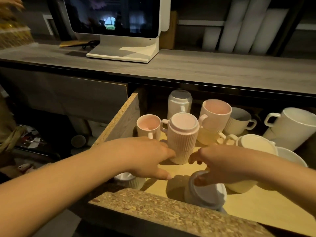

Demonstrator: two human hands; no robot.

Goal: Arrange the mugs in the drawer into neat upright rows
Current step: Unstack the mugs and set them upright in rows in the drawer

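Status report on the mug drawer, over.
Left hand touching upside-down ribbed mug; right hand beside it, grip unclear. Rows not yet formed. Grey-based mug directly under right hand.

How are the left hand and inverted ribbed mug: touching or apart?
Touching: head view shows fingertips of the left hand against the inverted ribbed mug, low down.

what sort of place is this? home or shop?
Probably a café service counter: a stand-mounted touchscreen terminal on the counter, what look like stacked white cups at the back, and a drawer full of assorted mugs.
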